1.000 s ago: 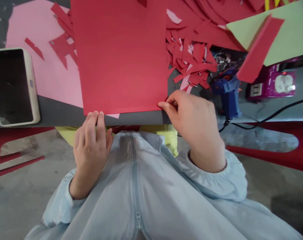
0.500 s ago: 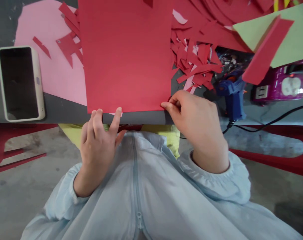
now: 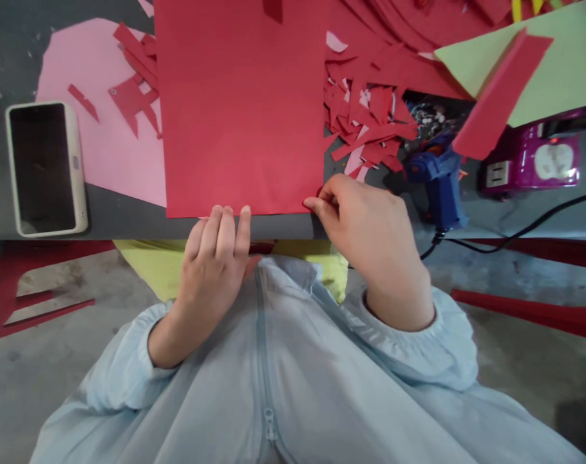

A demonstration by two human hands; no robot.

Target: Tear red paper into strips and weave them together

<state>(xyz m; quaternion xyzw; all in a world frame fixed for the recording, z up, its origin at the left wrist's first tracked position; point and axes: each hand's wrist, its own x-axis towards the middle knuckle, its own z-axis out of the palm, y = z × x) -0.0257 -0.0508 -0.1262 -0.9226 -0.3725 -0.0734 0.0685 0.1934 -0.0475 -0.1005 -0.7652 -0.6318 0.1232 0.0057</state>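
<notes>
Fingers [image 3: 321, 207] pinch red paper [image 3: 242, 116] in right hand [image 3: 375, 238], lie together in left hand [image 3: 210, 274]; purple box [image 3: 522, 169] bears white emblem [image 3: 557, 161].

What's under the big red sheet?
The pink sheet runs under the left edge of the big red sheet. How far it extends, and whether anything else lies beneath, is covered.

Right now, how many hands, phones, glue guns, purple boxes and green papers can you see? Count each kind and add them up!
Hands: 2, the left hand and the right hand
Phone: 1
Glue gun: 1
Purple box: 1
Green paper: 1
Total: 6
</notes>
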